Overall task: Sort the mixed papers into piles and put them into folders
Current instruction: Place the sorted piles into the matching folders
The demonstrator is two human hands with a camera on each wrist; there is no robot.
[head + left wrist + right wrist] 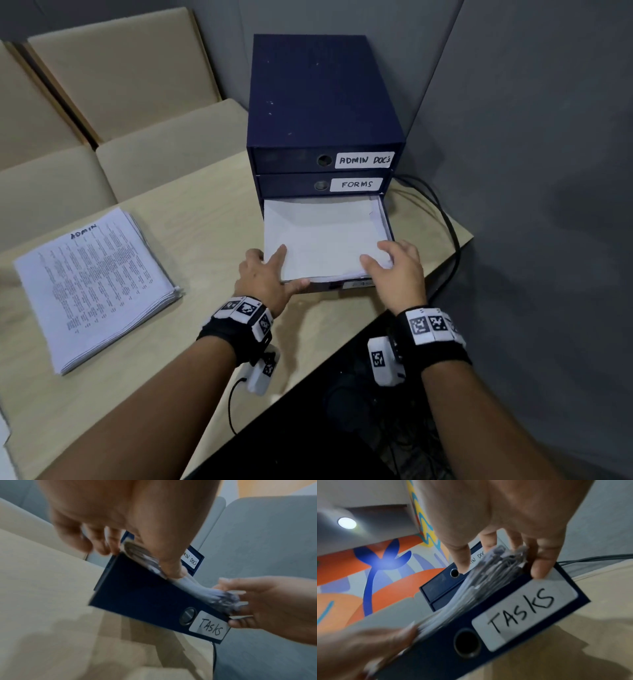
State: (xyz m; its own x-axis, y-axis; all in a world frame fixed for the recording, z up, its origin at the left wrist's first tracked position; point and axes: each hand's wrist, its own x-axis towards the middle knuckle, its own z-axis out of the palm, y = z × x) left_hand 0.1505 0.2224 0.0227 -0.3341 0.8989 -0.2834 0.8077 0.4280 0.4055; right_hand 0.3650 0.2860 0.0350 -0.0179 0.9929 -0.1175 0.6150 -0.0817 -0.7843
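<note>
A dark blue drawer box (325, 102) stands at the table's far corner. Its top drawers read ADMIN DOCS and FORMS and are closed. The bottom drawer, labelled TASKS (520, 614), is pulled out (386, 219). A white stack of papers (325, 236) lies in it, front edge flared above the drawer front (145, 599). My left hand (294, 265) holds the stack's front left corner, index finger on top, thumb along the front edge. My right hand (376, 255) curls over the front right corner (501, 566), thumb under at the drawer front.
A thick stack of printed sheets marked ADMIN (99, 287) lies on the light wood table (205, 212) to the left. Black cables (448, 233) run behind the box on the right. The table's edge (325, 353) cuts diagonally near me. Beige cushions (137, 68) line the back.
</note>
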